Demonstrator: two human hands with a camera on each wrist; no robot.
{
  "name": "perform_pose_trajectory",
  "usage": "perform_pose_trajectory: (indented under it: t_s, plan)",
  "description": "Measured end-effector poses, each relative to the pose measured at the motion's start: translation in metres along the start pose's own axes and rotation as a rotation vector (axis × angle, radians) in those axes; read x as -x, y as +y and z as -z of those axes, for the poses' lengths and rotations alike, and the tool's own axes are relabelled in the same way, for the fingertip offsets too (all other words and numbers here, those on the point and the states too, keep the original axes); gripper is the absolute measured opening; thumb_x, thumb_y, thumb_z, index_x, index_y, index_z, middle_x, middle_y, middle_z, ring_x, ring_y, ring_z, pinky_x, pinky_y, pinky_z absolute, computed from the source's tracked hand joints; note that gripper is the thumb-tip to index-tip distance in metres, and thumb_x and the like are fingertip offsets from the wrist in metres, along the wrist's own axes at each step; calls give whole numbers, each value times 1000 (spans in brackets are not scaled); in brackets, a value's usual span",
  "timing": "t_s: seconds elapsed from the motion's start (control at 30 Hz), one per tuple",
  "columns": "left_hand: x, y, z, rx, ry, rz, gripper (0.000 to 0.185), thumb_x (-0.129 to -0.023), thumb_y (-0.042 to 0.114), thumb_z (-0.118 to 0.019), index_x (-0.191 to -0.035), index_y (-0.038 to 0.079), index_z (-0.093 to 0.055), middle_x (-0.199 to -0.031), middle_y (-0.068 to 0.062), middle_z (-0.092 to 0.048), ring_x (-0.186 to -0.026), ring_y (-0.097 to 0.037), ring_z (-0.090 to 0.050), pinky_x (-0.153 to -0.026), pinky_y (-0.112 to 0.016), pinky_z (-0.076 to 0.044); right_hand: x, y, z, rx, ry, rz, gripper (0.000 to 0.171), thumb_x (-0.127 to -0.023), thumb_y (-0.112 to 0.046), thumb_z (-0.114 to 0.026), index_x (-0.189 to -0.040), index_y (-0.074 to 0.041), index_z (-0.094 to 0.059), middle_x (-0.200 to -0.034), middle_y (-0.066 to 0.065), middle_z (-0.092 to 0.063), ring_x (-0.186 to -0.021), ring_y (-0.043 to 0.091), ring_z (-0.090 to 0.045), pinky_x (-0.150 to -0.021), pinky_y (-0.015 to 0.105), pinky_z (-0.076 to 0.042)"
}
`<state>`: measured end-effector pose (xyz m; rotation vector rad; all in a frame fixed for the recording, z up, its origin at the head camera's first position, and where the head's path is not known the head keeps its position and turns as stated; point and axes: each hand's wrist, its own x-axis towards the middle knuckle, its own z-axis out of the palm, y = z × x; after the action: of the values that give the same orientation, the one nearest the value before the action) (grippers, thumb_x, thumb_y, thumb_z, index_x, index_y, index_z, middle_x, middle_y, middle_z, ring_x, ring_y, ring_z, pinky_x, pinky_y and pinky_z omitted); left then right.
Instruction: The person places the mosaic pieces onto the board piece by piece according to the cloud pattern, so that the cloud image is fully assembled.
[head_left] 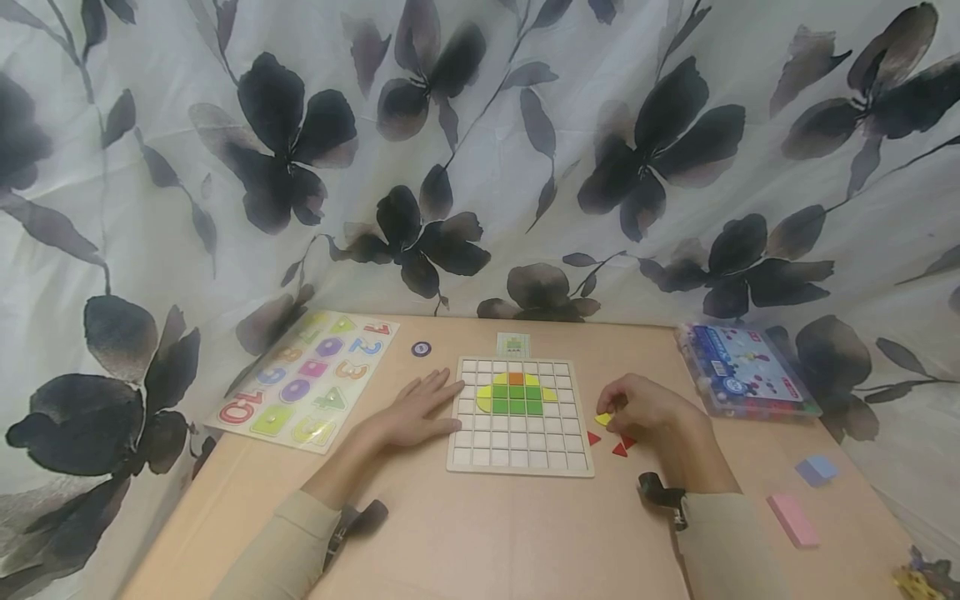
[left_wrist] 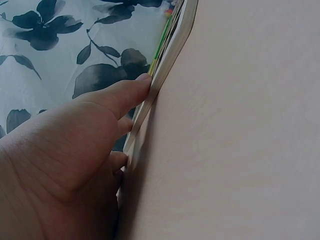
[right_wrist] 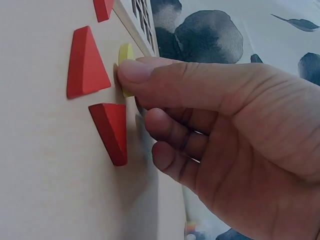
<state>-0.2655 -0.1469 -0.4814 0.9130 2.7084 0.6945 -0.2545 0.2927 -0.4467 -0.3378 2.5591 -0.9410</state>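
A tan table [head_left: 487,533] stands against a flowered curtain [head_left: 525,150]. Our right hand [head_left: 645,408] curls its fingers and pinches a yellow piece [head_left: 603,419] on the table just right of the grid board [head_left: 517,454], with red triangles [head_left: 619,449] beside it. Our left hand [head_left: 416,408] lies flat, fingers straight, fingertips touching the board's left edge. A number puzzle [head_left: 307,379] sits further left.

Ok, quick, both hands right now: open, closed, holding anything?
Left hand: open, straight fingers pressing the grid board edge.
Right hand: closed, fingers pinching the yellow piece.
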Motion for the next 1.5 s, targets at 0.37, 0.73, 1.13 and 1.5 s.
perform_pose_trajectory:
  t_s: [0.37,0.73,1.13,1.5]
  plan:
    - [-2,-2,-2,-11,-4,12,77,-102,55,-58,-166,22,-30,-175,-18,-10,-163,-37,-6,-131,-59,-4,0,-5,-2,-67,-10,-6,19,-85,6,-76,-96,-8,-71,-87,10,-64,-83,25,-59,-63,33,-54]
    - [-2,-3,-3,-25,-9,24,78,-102,59,-55,-166,25,-28,-175,-15,-9,-163,-34,-4,-132,-57,-3,2,-11,-1,-60,9,23,14,-92,4,-70,-94,-9,-74,-91,8,-63,-92,26,-57,-65,34,-52]
    - [-1,-3,-2,-22,-12,21,77,-102,58,-56,-166,25,-28,-175,-16,-8,-163,-34,-4,-131,-58,-3,1,-22,4,52,192,153,23,-95,3,-64,-103,-14,-77,-102,0,-71,-104,24,-59,-98,44,-49]
    - [-2,-3,-1,-10,-10,18,77,-102,57,-57,-166,24,-28,-175,-16,-9,-163,-34,-5,-131,-58,-3,-8,-48,-13,-101,320,4,25,-96,-7,-65,-113,-16,-81,-113,3,-72,-111,28,-59,-109,53,-43]
